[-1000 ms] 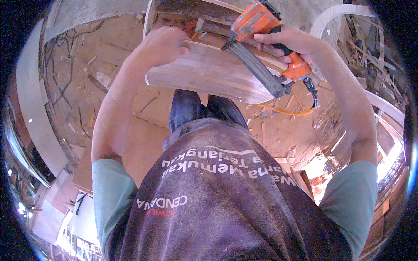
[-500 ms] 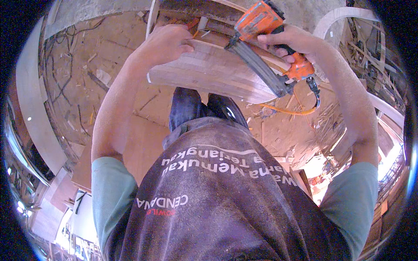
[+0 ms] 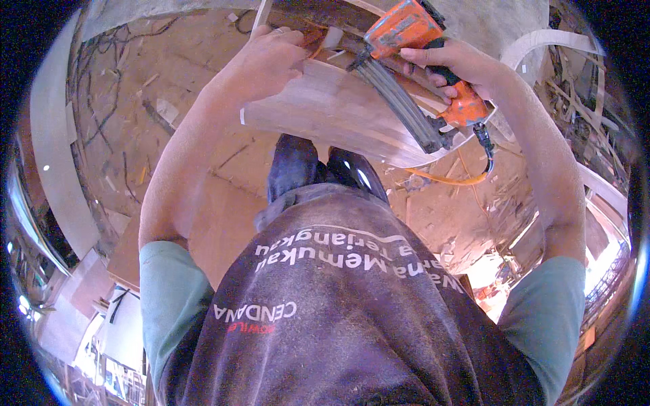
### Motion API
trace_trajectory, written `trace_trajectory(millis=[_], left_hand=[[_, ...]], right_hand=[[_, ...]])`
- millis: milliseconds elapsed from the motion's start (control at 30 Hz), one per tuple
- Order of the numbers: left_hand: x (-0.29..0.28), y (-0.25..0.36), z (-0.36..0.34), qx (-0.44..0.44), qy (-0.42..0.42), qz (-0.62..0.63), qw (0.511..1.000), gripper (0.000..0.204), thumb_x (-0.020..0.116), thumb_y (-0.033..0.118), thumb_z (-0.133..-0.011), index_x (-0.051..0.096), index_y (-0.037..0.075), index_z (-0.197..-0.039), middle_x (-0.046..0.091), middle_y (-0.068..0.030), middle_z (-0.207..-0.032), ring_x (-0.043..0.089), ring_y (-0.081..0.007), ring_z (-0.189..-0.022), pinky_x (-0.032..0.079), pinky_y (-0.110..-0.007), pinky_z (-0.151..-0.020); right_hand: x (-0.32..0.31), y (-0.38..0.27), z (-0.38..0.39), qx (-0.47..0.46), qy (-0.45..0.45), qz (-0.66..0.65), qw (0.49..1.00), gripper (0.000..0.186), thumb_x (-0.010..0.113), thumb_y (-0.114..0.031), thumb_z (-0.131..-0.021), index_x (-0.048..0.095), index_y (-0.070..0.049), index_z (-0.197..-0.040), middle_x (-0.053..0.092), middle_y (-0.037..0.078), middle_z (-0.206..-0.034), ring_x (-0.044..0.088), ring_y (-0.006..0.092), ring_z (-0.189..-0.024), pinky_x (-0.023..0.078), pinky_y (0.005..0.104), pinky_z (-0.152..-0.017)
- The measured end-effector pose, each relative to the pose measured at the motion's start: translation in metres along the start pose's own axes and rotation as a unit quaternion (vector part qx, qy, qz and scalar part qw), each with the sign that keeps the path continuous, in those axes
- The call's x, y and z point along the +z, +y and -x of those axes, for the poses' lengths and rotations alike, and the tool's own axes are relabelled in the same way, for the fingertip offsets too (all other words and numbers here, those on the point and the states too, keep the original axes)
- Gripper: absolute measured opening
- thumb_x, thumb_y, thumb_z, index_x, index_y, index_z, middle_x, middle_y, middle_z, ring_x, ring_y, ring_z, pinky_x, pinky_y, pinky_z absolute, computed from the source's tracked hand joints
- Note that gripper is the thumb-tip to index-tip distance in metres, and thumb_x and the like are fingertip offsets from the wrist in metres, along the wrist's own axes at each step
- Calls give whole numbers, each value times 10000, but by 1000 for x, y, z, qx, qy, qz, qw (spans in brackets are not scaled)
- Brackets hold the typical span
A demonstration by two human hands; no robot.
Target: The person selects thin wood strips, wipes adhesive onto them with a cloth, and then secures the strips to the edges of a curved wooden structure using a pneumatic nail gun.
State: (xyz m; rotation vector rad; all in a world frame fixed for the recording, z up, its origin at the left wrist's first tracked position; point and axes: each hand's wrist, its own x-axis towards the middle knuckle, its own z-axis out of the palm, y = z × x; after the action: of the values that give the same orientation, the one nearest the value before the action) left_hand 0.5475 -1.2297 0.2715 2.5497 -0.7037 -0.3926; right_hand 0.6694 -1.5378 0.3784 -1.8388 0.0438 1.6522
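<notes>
A curved wooden panel [image 3: 325, 111] with a pale, planked face lies across the top middle, just beyond my knees. My left hand [image 3: 274, 61] is closed at its far left corner, with bent fingers over the edge; the fingertips are partly hidden. In my right hand [image 3: 457, 64] is an orange and black nail gun [image 3: 404, 28], gripped by its handle. Its long dark magazine [image 3: 399, 101] slants over the panel's right part. The nose sits near the panel's far edge; whether it touches cannot be seen. A hose fitting [image 3: 483, 139] hangs from the handle's end.
An orange air hose [image 3: 453, 179] runs below the panel's right end. Dark cables [image 3: 101, 88] and wood scraps lie on the dusty floor at left. Curved pale wood pieces stand at far left [image 3: 57, 149] and upper right [image 3: 542, 40]. A brown board [image 3: 223, 216] lies beside my left leg.
The left hand has shifted slightly away and to the right, its fingers turned further over the panel's edge. The nail gun stays nearly in place. The whole view has shifted a little.
</notes>
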Motion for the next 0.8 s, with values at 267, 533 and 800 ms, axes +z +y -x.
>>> trace_trajectory(millis=[267, 533, 800], left_hand=[[3, -5, 4, 15, 51, -24, 998, 133, 693, 175, -827, 750, 56, -842, 661, -149, -969, 654, -371, -1027, 525, -503, -927], [-1, -4, 1, -34, -39, -30, 998, 184, 744, 167, -822, 738, 39, -954, 666, -153, -1045, 639, -355, -1088, 505, -472, -976], [-15, 2, 16, -29, 258, 33, 965, 293, 724, 182, -845, 737, 138, -1134, 597, -156, -1259, 553, -364, -1213, 459, -497, -1007]], right_hand=[[-2, 3, -8, 25, -4, -4, 1000, 421, 701, -475, -962, 650, -60, -1003, 445, -56, -540, 436, 56, -384, 401, 245, -417], [-3, 5, -13, 24, 16, 35, 999, 422, 713, -464, -952, 637, -51, -989, 446, -51, -534, 438, 60, -390, 392, 247, -418], [0, -1, -11, -19, -14, -63, 998, 472, 734, -494, -931, 626, -41, -1011, 467, -37, -553, 438, 66, -390, 355, 225, -401]])
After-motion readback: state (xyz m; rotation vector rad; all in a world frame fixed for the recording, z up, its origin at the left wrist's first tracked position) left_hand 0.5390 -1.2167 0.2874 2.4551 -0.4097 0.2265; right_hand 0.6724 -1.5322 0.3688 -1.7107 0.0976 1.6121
